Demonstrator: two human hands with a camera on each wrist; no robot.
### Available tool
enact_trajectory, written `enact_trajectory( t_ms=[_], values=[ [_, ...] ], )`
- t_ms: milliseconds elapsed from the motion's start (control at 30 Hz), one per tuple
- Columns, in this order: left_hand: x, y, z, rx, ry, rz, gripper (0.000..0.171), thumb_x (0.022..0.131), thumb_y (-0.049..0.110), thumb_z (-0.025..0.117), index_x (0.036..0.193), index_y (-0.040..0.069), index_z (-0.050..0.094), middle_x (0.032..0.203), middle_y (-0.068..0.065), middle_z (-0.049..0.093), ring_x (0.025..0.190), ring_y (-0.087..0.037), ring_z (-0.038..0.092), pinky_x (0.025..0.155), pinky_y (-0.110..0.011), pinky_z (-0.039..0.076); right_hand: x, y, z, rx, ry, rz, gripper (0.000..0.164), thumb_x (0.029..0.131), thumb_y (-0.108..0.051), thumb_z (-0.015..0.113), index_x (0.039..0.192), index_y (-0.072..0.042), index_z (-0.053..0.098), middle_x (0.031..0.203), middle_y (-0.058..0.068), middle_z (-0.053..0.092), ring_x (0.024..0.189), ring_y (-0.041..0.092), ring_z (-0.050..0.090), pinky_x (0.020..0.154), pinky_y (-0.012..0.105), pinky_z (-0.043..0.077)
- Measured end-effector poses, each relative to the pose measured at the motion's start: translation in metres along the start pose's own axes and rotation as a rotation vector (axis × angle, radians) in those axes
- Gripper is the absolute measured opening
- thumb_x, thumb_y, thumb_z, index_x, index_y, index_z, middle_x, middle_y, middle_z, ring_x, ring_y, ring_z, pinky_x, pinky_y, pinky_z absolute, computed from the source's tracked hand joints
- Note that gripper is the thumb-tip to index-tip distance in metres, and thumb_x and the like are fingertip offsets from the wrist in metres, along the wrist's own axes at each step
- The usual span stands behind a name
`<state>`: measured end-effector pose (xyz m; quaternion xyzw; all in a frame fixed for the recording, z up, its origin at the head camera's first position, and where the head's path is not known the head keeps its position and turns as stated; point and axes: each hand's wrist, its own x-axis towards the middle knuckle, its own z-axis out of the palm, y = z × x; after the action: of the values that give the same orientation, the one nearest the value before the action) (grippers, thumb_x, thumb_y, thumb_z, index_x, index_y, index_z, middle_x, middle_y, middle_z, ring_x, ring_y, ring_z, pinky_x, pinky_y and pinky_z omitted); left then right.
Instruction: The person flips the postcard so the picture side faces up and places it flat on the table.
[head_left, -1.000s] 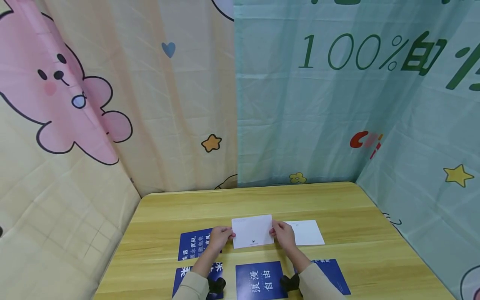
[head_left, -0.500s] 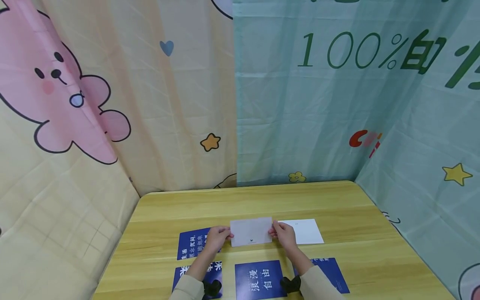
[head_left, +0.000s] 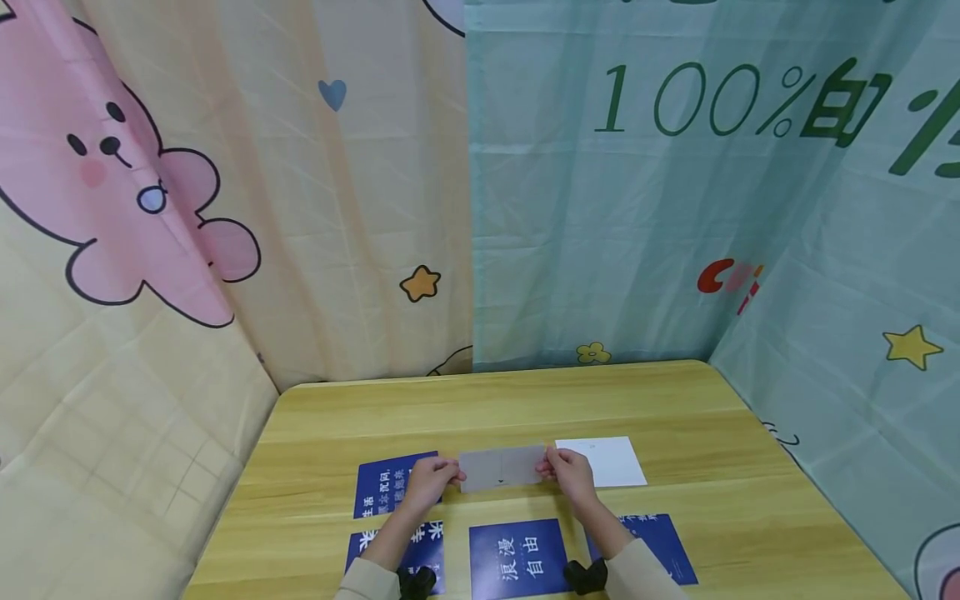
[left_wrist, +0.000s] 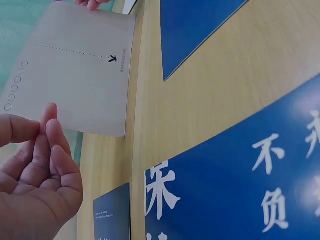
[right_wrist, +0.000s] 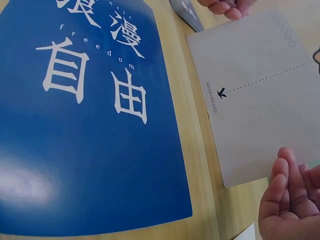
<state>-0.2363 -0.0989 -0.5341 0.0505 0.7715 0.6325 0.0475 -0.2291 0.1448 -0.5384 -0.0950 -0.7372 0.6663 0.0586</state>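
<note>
A postcard [head_left: 501,467] is held up by its two short edges, its pale back facing me. My left hand [head_left: 433,482] pinches one edge between thumb and fingers, and my right hand [head_left: 567,471] pinches the opposite one. In the left wrist view the postcard [left_wrist: 75,70] shows a row of small circles, a dotted line and a little dark bird. The same back of the postcard [right_wrist: 255,95] appears in the right wrist view. Its lower edge is close to the table; whether it touches is hard to tell.
On the wooden table [head_left: 337,417], a white-backed card [head_left: 611,461] lies behind my right hand. Blue cards with white writing lie around: one at the back left [head_left: 382,487], one at the front left [head_left: 431,558], one in the middle [head_left: 517,560], one at the right [head_left: 660,546]. Curtains enclose the table.
The postcard has tipped and come down slightly, so its face looks darker and shorter in the head view. Both hands keep their pinch and have shifted only a little.
</note>
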Motion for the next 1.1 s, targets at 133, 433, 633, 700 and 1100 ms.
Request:
enact_trajectory(
  t_ms=[133,433,633,700,1100],
  values=[
    [-0.002,0.0,-0.003,-0.007,-0.02,0.009,0.021,0.086,0.006,0.054,0.091,-0.011,0.065,0.076,-0.012,0.066,0.073,-0.025,0.063,0.071,-0.04,0.05,-0.003,0.0,-0.002,0.003,-0.018,-0.005,0.028,0.094,-0.012,0.051,0.081,0.012,0.062,0.07,0.012,0.064,0.064,0.016,0.06,0.061,0.03,0.051],
    [-0.005,-0.002,-0.006,0.059,-0.006,-0.033,0.02,0.083,0.015,0.06,0.085,-0.002,0.07,0.074,-0.005,0.064,0.071,-0.022,0.061,0.068,-0.039,0.05,-0.008,0.008,-0.004,-0.075,-0.069,-0.009,0.026,0.093,-0.009,0.05,0.081,0.01,0.063,0.068,0.003,0.056,0.062,0.013,0.052,0.058,0.027,0.046],
    [-0.004,-0.005,-0.002,0.172,0.023,-0.026,0.017,0.079,0.016,0.065,0.08,0.0,0.071,0.071,-0.003,0.064,0.063,-0.015,0.058,0.057,-0.031,0.046,-0.009,0.011,-0.002,-0.279,-0.041,-0.095,0.025,0.091,-0.011,0.052,0.077,0.004,0.066,0.068,0.002,0.054,0.062,0.014,0.045,0.055,0.026,0.039],
    [-0.005,-0.005,-0.001,0.237,0.037,-0.004,0.016,0.078,0.016,0.067,0.078,0.001,0.071,0.071,-0.002,0.064,0.061,-0.013,0.055,0.053,-0.029,0.043,-0.01,0.01,-0.001,-0.336,-0.038,-0.119,0.024,0.091,-0.011,0.053,0.076,0.002,0.066,0.067,0.002,0.055,0.061,0.014,0.044,0.054,0.027,0.037],
    [0.002,-0.007,0.009,0.386,0.061,0.128,0.025,0.079,0.01,0.061,0.055,0.005,0.061,0.048,0.006,0.046,0.042,-0.009,0.038,0.044,-0.025,0.033,0.003,0.008,0.004,-0.557,-0.075,-0.191,0.022,0.09,-0.01,0.055,0.072,-0.003,0.065,0.06,-0.001,0.053,0.053,0.012,0.043,0.049,0.027,0.036]
  ],
)
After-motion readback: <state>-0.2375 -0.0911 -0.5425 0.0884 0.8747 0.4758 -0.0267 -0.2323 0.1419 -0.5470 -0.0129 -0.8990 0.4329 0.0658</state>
